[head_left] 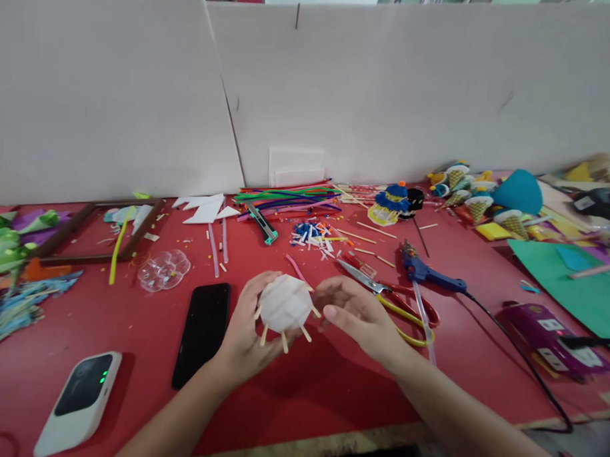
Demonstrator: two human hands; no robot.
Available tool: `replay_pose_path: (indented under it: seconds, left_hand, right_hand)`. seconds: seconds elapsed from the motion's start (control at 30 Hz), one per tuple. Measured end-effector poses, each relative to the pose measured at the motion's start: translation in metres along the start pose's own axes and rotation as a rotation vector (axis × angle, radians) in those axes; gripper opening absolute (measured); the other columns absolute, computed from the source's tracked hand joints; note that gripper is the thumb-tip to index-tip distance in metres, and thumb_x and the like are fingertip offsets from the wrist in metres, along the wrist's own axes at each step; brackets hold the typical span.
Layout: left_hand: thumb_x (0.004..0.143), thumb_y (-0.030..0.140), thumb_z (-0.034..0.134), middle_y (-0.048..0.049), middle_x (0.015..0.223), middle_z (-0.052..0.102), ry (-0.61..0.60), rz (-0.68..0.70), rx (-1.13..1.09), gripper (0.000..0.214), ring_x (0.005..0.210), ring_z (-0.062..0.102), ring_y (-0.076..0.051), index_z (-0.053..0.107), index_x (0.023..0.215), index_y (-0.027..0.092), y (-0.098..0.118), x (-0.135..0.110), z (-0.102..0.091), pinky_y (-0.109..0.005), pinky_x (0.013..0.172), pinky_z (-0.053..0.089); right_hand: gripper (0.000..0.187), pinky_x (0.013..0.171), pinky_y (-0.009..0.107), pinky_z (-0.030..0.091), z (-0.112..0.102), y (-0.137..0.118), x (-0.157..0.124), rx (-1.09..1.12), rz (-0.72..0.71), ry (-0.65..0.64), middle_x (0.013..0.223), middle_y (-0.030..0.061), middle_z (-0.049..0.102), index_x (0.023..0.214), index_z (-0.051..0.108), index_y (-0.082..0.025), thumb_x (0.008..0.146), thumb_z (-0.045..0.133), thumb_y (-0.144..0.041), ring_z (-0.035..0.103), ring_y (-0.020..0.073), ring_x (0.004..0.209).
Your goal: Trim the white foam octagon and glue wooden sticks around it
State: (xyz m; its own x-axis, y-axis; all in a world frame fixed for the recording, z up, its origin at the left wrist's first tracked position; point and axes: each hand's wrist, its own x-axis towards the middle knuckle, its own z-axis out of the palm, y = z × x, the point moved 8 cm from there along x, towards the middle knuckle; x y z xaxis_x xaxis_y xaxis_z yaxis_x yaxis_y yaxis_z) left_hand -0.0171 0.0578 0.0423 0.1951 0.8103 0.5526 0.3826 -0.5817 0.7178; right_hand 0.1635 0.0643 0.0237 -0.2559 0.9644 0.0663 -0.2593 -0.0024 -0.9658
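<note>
A round white disc (285,304) with several short wooden sticks poking out around its edge is held up above the red table. My left hand (248,333) grips it from the left, with fingers curled around its side and underneath. On the other side my right hand (359,317) is close to the disc's right edge, its thumb and fingers curved and apart; whether a fingertip touches a stick there I cannot make out. Just beyond the right hand lie scissors (402,308) with red and yellow handles. A black phone (202,335) rests left of my left hand.
A blue glue gun (431,273) with a black cord lies at the right, near a purple power strip (556,340). Behind the hands are a utility knife (261,221), paper scraps (315,237) and coloured pipe cleaners (286,198). A white device (79,404) sits front left.
</note>
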Motion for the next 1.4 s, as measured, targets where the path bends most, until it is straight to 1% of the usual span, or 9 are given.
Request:
replay_pose_path:
  seconds: [0.13,0.2,0.37,0.43,0.67,0.8,0.97,1.2,1.4]
  left_hand:
    - [0.075,0.031,0.081,-0.0064,0.116,0.065,0.064,-0.086,-0.175,0.067,0.091,0.073,-0.021,0.043,0.13,0.028,-0.008,-0.007,0.006,-0.031,0.069,0.063]
    - [0.076,0.029,0.08,-0.0035,0.112,0.065,0.077,-0.116,-0.223,0.064,0.084,0.073,-0.018,0.043,0.128,0.03,-0.01,-0.008,0.006,-0.028,0.064,0.062]
    - [0.063,0.018,0.087,-0.0036,0.113,0.065,0.06,-0.09,-0.066,0.06,0.099,0.069,-0.023,0.059,0.114,0.03,-0.008,-0.006,-0.006,-0.037,0.083,0.062]
    - [0.061,0.021,0.088,-0.0053,0.116,0.064,0.079,-0.051,0.043,0.057,0.107,0.066,-0.027,0.062,0.111,0.028,-0.005,-0.006,-0.012,-0.04,0.09,0.06]
    - [0.074,0.027,0.081,-0.0052,0.111,0.067,0.065,0.057,0.076,0.053,0.093,0.07,-0.021,0.056,0.121,0.027,0.015,0.002,-0.007,-0.033,0.079,0.062]
    - [0.071,0.027,0.081,-0.006,0.11,0.065,0.111,0.012,0.083,0.051,0.1,0.068,-0.024,0.06,0.117,0.027,0.011,0.0,-0.009,-0.037,0.082,0.062]
    - [0.067,0.026,0.083,-0.0075,0.116,0.062,0.121,-0.03,0.09,0.063,0.102,0.068,-0.025,0.057,0.124,0.027,-0.001,-0.005,-0.01,-0.038,0.082,0.062]
    - [0.071,0.023,0.079,-0.0071,0.114,0.062,0.068,-0.004,0.073,0.062,0.097,0.07,-0.022,0.053,0.128,0.026,0.007,-0.003,-0.003,-0.034,0.08,0.063]
    - [0.069,0.021,0.083,-0.004,0.114,0.065,0.027,-0.134,-0.154,0.068,0.091,0.071,-0.021,0.052,0.128,0.032,-0.001,-0.006,0.005,-0.035,0.073,0.063]
  right_hand:
    - [0.024,0.074,0.024,0.06,0.004,-0.005,-0.004,-0.026,-0.09,-0.017,0.09,0.0016,0.075,0.094,0.067,-0.025,0.081,0.082,-0.037,0.072,0.0137,0.084]
    - [0.02,0.074,0.024,0.059,0.006,-0.006,-0.005,-0.052,-0.123,-0.025,0.088,0.0015,0.075,0.094,0.067,-0.025,0.083,0.08,-0.035,0.072,0.0134,0.083]
    - [0.018,0.073,0.024,0.06,0.005,-0.005,-0.006,-0.076,-0.159,0.005,0.089,0.0031,0.076,0.094,0.07,-0.024,0.084,0.079,-0.036,0.074,0.0146,0.083]
    - [0.018,0.073,0.023,0.06,0.004,-0.004,-0.007,-0.073,-0.156,0.024,0.089,0.0034,0.076,0.093,0.07,-0.024,0.084,0.079,-0.038,0.074,0.0147,0.082]
    - [0.022,0.073,0.025,0.061,0.004,-0.001,-0.008,-0.071,-0.139,0.056,0.088,0.0035,0.076,0.091,0.069,-0.023,0.084,0.078,-0.042,0.074,0.0158,0.081]
    - [0.02,0.078,0.027,0.062,0.006,-0.006,-0.01,-0.129,-0.185,0.033,0.094,0.005,0.076,0.102,0.068,-0.024,0.088,0.075,-0.037,0.074,0.0169,0.087]
    - [0.016,0.08,0.025,0.063,0.006,-0.016,-0.014,-0.375,-0.343,0.084,0.1,0.0054,0.077,0.108,0.068,-0.024,0.092,0.065,-0.021,0.076,0.016,0.089]
    - [0.016,0.077,0.022,0.062,0.016,-0.039,-0.023,-0.766,-0.654,0.145,0.09,0.0027,0.08,0.101,0.072,-0.023,0.09,0.065,-0.014,0.077,0.0148,0.082]
    - [0.019,0.074,0.024,0.063,0.02,-0.042,-0.026,-0.837,-0.706,0.161,0.087,0.001,0.08,0.099,0.072,-0.027,0.09,0.063,-0.014,0.077,0.0157,0.078]
